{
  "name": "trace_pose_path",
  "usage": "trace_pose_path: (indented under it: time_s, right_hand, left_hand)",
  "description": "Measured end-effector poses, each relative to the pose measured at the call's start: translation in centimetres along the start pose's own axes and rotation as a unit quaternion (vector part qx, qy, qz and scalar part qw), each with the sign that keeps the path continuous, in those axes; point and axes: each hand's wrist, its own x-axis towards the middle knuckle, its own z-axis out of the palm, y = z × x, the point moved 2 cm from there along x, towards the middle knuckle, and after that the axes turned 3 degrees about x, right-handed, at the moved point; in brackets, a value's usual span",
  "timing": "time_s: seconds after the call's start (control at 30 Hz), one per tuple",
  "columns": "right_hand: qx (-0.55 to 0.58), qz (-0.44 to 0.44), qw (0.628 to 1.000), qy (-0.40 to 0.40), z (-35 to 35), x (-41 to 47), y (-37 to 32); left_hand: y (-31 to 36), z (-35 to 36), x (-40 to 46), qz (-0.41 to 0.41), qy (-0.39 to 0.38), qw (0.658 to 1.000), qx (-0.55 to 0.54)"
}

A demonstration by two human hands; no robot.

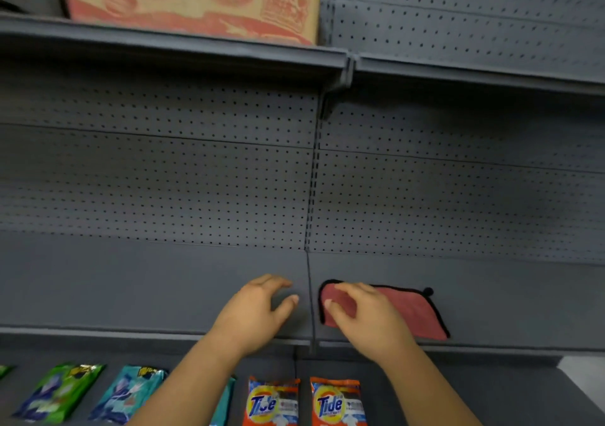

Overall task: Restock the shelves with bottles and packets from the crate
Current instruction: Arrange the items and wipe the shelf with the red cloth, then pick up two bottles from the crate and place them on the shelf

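Here, both hands reach over the grey metal middle shelf [131,294].
Left hand [253,311] hovers loosely spread, holding nothing; right hand [366,314] rests relaxed on the folded red black-edged cloth [415,311].

We read "Tide" in blue letters on a yellow roundel on each of two orange packets [272,401] [337,401] on the lowest shelf. The red print on the cardboard box [193,0] up top is too blurred to read.

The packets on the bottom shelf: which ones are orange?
The two Tide packets, side by side between the arms. The others, further left, are green and teal.
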Motion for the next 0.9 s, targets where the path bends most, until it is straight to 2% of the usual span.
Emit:
trace_pose_path:
  time_s: [0.23, 0.4, 0.6, 0.9]
  right_hand:
    - [0.078, -0.104, 0.991, -0.018, 7.0, 0.2, -16.5]
    - [0.129, -0.184, 0.972, -0.075, 14.0, 1.5, -29.3]
    - [0.169, -0.3, 0.926, -0.153, 23.5, 2.5, -42.8]
    - [0.222, -0.439, 0.842, -0.221, 32.9, 3.0, -63.5]
  left_hand:
    - [-13.7, -12.9, -9.1, -0.065, 0.097, 0.993, 0.024]
    - [-22.8, -21.3, -17.3, -0.147, 0.142, 0.977, 0.063]
    - [-32.1, -29.5, -25.6, -0.249, 0.225, 0.934, 0.125]
    - [-39.0, -42.4, -34.7, -0.388, 0.298, 0.841, 0.23]
